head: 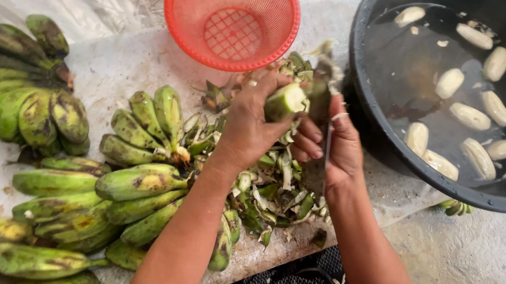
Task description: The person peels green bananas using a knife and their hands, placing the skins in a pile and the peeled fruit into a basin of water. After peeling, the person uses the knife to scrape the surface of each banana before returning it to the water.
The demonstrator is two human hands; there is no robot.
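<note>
My left hand grips a green banana with its cut, pale end turned toward the right. My right hand is closed around a knife, whose blade stands upright against the banana's cut end, blurred with motion. Both hands are above a heap of green banana peels on the table.
Bunches of green bananas cover the left of the table. A red mesh basket stands at the back. A black tub at right holds water with several peeled bananas floating. Table edge and concrete floor lie below.
</note>
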